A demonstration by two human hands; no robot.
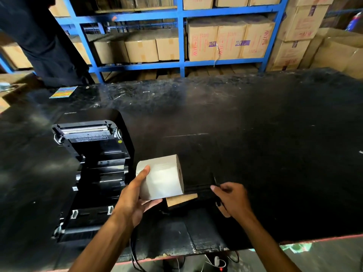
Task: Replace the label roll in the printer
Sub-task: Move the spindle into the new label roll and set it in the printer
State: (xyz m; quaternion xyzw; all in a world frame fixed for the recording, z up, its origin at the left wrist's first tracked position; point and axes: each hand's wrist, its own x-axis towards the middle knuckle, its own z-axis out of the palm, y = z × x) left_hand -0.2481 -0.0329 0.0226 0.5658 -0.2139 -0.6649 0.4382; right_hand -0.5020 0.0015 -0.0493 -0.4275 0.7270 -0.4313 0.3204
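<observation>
The black label printer [92, 173] lies on the dark table with its lid swung open toward the back, its roll bay exposed and holding no roll. My left hand [135, 201] grips a full white label roll [163, 177] just right of the printer, thumb on its top and fingers under it. My right hand [230, 199] is to the right of the roll, pinching a thin black part [217, 190], probably the roll spindle, hard to make out against the table. A brown cardboard core [181, 200] lies on the table below the roll.
The black table [255, 144] reaches right and back; its front edge runs near my arms. A colourful card [63, 92] lies at the back left. Cables [135, 252] hang off the front edge. Blue shelving [180, 36] with cartons stands behind, and a person in dark clothes [45, 42] is at back left.
</observation>
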